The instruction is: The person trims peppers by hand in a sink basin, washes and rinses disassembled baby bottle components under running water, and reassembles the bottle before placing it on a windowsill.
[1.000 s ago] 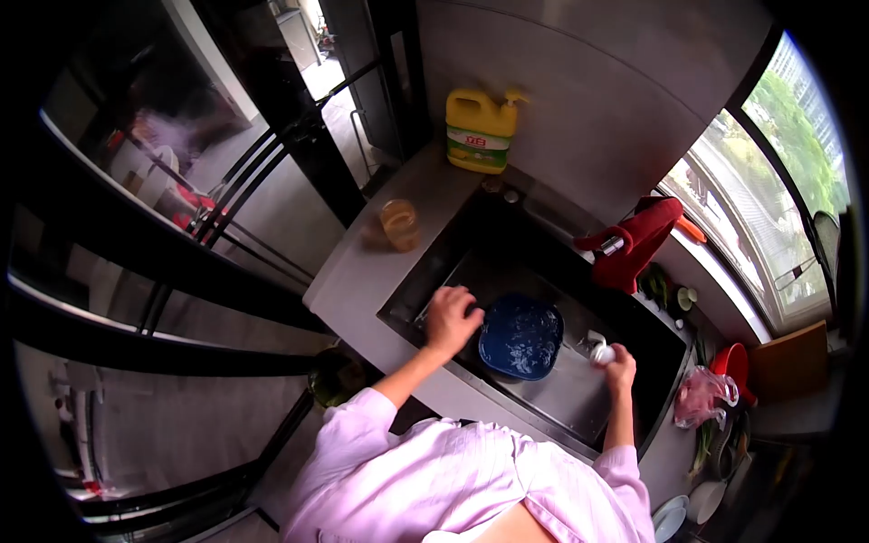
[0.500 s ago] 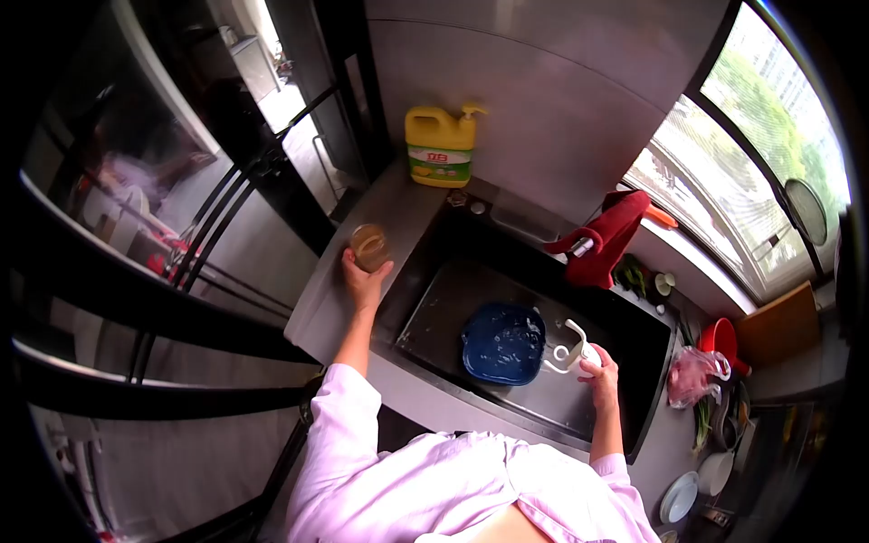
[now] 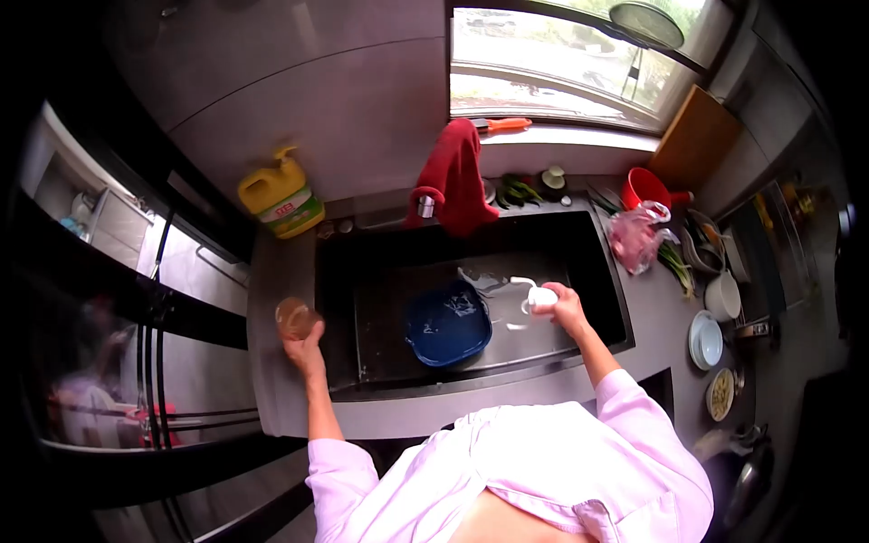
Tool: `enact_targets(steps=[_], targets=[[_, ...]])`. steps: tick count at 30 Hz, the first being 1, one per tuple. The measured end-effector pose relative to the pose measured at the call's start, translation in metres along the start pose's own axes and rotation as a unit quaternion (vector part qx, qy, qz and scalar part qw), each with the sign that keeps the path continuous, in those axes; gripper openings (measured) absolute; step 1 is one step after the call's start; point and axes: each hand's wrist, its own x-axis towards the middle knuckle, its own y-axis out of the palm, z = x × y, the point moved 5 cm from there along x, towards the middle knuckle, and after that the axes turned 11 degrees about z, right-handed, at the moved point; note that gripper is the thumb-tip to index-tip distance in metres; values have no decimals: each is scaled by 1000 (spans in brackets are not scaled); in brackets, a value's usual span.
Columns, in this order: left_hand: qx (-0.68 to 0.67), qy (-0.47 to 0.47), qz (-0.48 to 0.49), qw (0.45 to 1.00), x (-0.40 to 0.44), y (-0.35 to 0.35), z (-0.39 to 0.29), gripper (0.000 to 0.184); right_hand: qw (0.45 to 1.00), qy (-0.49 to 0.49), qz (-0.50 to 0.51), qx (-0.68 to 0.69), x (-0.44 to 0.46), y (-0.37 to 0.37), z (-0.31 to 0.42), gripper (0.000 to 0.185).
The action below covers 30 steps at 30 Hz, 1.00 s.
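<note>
On the counter left of the sink, my left hand [image 3: 305, 347] is wrapped round a brownish transparent jar [image 3: 295, 318]. My right hand [image 3: 565, 309] grips a white object with curved arms [image 3: 540, 298] above the right part of the dark sink [image 3: 380, 393]. A blue basin [image 3: 447, 328] with water in it sits in the sink, between my hands. Over the faucet behind the basin hangs a red cloth [image 3: 460, 176].
A yellow detergent jug [image 3: 281, 199] stands at the back left. Right of the sink are a bag of meat [image 3: 634, 237], a red container [image 3: 644, 189], green onions, a white pot [image 3: 722, 296] and stacked plates [image 3: 705, 340]. A cutting board [image 3: 695, 136] leans near the window.
The view has turned to the right. My left hand has gone from above the sink to the jar and closed round it. My right hand still holds the white object, its arms now pointing left.
</note>
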Motion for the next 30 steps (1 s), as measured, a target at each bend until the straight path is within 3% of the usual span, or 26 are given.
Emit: enact_targets(steps=[2,4,7,10,16,24,30], targets=[[-87,-12,114,990,-15,26,-8,51,999,-36,-16,-3,-12,-4,19,59],[-15,-38,171,984,-37,55,-24,51,987,-119,-30,-106,-6,-8,18,60],[-105,-46,259,959,-67,105,-42,55,989,-144,24,32,-24,-8,48,64],[-94,-20,333,938,-93,148,-48,65,979,-191,24,-60,-44,-21,83,64],[-117,-37,429,895,-145,213,-63,73,920,-285,72,-257,-94,-22,163,59],[-81,-49,468,879,-178,261,-93,74,835,-288,156,-441,-111,-12,184,62],[-111,-49,497,859,-186,281,-103,87,817,-317,142,-460,-102,-25,186,61]])
